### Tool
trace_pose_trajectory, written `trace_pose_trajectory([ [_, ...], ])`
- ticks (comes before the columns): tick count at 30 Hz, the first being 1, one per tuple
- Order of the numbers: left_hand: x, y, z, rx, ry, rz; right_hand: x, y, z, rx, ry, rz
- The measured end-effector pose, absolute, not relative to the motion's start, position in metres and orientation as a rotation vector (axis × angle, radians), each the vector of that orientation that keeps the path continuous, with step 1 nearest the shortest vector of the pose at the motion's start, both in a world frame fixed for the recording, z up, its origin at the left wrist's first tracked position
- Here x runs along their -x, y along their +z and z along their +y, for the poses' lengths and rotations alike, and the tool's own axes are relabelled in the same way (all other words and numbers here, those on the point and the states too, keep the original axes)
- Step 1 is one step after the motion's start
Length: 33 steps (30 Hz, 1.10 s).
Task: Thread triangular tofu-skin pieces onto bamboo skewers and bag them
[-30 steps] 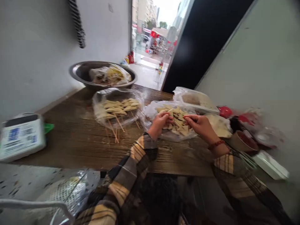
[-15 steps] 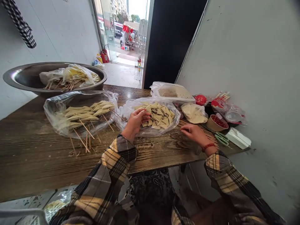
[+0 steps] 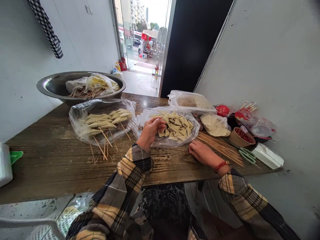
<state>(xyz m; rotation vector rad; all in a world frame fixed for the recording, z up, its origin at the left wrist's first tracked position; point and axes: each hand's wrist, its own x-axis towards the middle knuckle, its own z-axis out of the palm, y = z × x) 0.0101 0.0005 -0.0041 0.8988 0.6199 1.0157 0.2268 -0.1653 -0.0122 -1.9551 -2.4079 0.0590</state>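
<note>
My left hand (image 3: 150,132) is at the left side of a clear plastic bag of pale tofu-skin triangles (image 3: 177,127). Its fingers and thumb are pinched together; anything between them is too small to make out. Low over the wooden table, my right hand (image 3: 203,153) has its fingers curled, their tips turned down and hidden. It is just left of a spread of thin bamboo skewers (image 3: 221,148). On the left, another clear bag (image 3: 77,128) holds skewered triangles (image 3: 106,120), their sticks poking out toward me.
A big steel basin (image 3: 50,88) with bagged skewers stands at the back left. Right of the bags are a covered tray (image 3: 191,101), a bag of pale food (image 3: 215,125), a paper bowl of red bits (image 3: 242,136), green scissors (image 3: 247,155) and a white box (image 3: 268,156).
My right hand has moved left and nearer to me, off the skewers, and its fingers have curled. The left hand stays by the triangles. The view has turned slightly left.
</note>
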Motion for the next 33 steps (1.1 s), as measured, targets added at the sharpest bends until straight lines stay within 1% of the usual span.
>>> trace_pose_trajectory([
  [2,-0.010,-0.005,0.001,-0.885,1.026,0.621,-0.226,-0.015,-0.172,1.944,0.017,-2.442],
  [4,-0.010,-0.005,0.001,-0.875,1.052,0.638,-0.226,-0.016,-0.180,1.918,0.051,-2.440],
  [7,-0.010,-0.005,0.002,-0.878,1.132,0.680,-0.230,-0.006,-0.192,1.864,0.257,-2.326],
  [10,-0.011,-0.005,0.004,-0.911,1.219,0.754,-0.231,0.013,-0.199,1.779,0.496,-2.021],
  [13,-0.012,-0.007,0.007,-1.001,1.285,0.837,-0.223,0.026,-0.193,1.697,0.593,-1.627],
  [15,-0.014,-0.009,0.009,-1.097,1.301,0.876,-0.213,0.028,-0.181,1.599,0.649,-1.403],
  [19,-0.014,-0.015,0.014,-1.405,1.291,1.043,-0.184,0.023,-0.146,1.293,0.884,-1.019],
  [24,-0.008,-0.015,0.015,-1.926,1.149,1.309,-0.157,0.023,-0.099,1.054,1.070,-0.775],
  [29,-0.006,-0.008,0.003,-2.436,0.867,1.421,-0.156,0.012,-0.070,1.017,1.137,-0.754],
  [33,-0.006,-0.005,-0.006,-2.664,0.660,1.492,-0.164,-0.001,-0.065,0.983,1.198,-0.758],
])
